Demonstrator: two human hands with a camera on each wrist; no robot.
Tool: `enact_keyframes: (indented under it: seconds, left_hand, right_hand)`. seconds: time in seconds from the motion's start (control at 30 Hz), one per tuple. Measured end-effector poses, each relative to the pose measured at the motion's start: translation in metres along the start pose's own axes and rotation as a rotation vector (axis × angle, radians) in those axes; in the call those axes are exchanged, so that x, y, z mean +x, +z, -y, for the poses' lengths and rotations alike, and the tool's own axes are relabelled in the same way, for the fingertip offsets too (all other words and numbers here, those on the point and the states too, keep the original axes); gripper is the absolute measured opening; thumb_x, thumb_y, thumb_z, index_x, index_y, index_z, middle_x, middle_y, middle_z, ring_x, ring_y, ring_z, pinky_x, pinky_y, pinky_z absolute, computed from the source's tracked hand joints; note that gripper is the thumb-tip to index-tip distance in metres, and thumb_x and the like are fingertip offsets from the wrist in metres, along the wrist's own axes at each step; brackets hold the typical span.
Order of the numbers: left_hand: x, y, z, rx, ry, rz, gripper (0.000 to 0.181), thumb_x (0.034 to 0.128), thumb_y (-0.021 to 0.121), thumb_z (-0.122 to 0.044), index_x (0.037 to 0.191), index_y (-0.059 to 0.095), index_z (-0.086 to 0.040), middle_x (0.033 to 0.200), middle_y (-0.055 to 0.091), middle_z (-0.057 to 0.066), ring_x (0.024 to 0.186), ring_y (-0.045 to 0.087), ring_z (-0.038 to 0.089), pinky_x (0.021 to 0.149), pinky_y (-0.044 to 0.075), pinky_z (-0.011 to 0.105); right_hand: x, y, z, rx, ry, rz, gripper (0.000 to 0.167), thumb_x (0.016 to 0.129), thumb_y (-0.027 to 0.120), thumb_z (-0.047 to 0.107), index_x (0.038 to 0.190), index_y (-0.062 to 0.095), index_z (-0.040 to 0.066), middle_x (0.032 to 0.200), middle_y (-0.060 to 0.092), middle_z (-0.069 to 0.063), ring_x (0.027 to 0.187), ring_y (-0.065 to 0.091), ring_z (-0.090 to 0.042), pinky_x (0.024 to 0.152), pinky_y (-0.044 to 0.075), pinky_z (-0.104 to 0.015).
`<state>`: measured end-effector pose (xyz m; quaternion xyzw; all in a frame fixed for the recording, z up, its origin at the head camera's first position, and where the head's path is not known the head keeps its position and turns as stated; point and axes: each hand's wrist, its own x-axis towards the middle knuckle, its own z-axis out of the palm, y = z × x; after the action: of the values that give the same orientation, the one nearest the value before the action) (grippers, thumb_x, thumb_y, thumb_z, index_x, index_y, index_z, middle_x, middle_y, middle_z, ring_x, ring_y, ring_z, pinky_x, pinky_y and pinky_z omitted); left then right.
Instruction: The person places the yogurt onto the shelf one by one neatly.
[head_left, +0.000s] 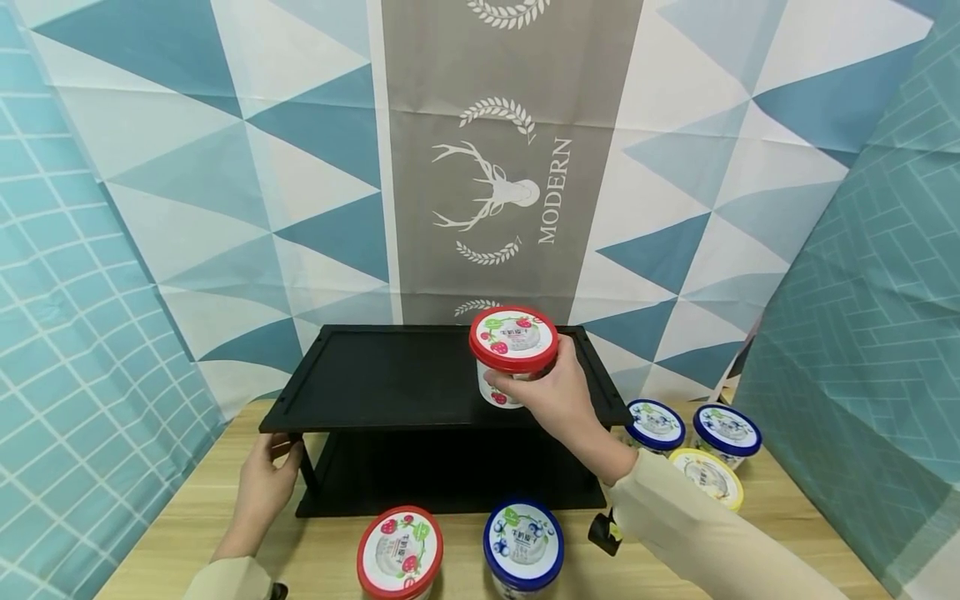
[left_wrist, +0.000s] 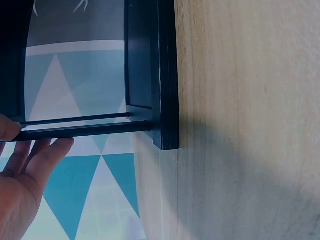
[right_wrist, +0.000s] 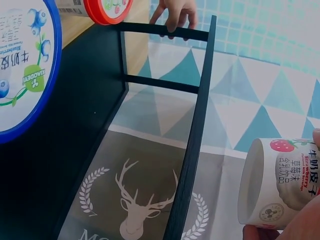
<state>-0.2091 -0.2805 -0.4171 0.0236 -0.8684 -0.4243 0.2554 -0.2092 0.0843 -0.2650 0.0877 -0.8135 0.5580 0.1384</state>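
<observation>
Holding a red-lidded tub (head_left: 513, 337) in my right hand (head_left: 564, 396), I have it roughly upright above the upper board of a black rack (head_left: 397, 375), toward the board's right side. My thumb lies across the tub's white wall just below the lid, and my other fingers wrap round its far side. From my right wrist I can see its pale base with a gap between it and the board, and the printed word "Strawberry" on its side.

My left hand (head_left: 268, 479) grips the rack at its left front corner, thumb and fingers closed about the top of the left front post (left_wrist: 100, 130), just under the upper board.

The rack stands on a wood-grained worktop (head_left: 187, 517). In front of it are a second red-lidded tub (head_left: 401, 554) and, to the right of that one, a blue-lidded tub (head_left: 523, 546). Beyond the rack's right end, three more tubs sit close together: one with a blue rim (head_left: 655, 423), another blue one (head_left: 727, 431) and a yellow-lidded tub (head_left: 707, 477) nearer me. Behind everything hangs a patterned cloth (head_left: 315, 167) of triangles with a deer's head.
</observation>
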Motion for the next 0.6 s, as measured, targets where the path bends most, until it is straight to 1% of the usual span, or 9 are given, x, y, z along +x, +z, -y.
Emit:
enact_keyframes:
  seconds: [0.23,0.4,0.6]
  left_hand:
    - [0.0,0.0,0.0,0.003,0.009,-0.006,0.036,0.0954,0.047,-0.007,0.132,0.042,-0.005,0.116,0.054,0.026,0.104,0.057,0.047,0.08,0.05,0.053]
    - [0.0,0.0,0.0,0.002,0.013,-0.005,0.037,0.0956,0.047,-0.008,0.132,0.042,-0.006,0.116,0.054,0.025,0.104,0.057,0.047,0.08,0.05,0.053]
    - [0.0,0.0,-0.001,-0.001,0.005,0.0,0.037,0.0958,0.047,-0.007,0.133,0.041,-0.006,0.116,0.054,0.026,0.105,0.056,0.048,0.081,0.049,0.054]
  right_hand:
    - [0.0,0.005,0.001,0.002,-0.01,0.004,0.081,0.073,0.08,0.03,0.134,0.029,0.014,0.13,0.045,-0.005,0.122,0.047,-0.023,0.091,0.051,-0.043]
    - [0.001,0.007,0.002,0.005,0.0,-0.001,0.082,0.073,0.08,0.031,0.134,0.029,0.014,0.13,0.046,-0.005,0.121,0.047,-0.023,0.09,0.051,-0.043]
    - [0.003,0.011,0.002,-0.002,-0.006,0.002,0.084,0.072,0.081,0.031,0.135,0.029,0.013,0.131,0.046,-0.006,0.121,0.047,-0.024,0.09,0.051,-0.043]
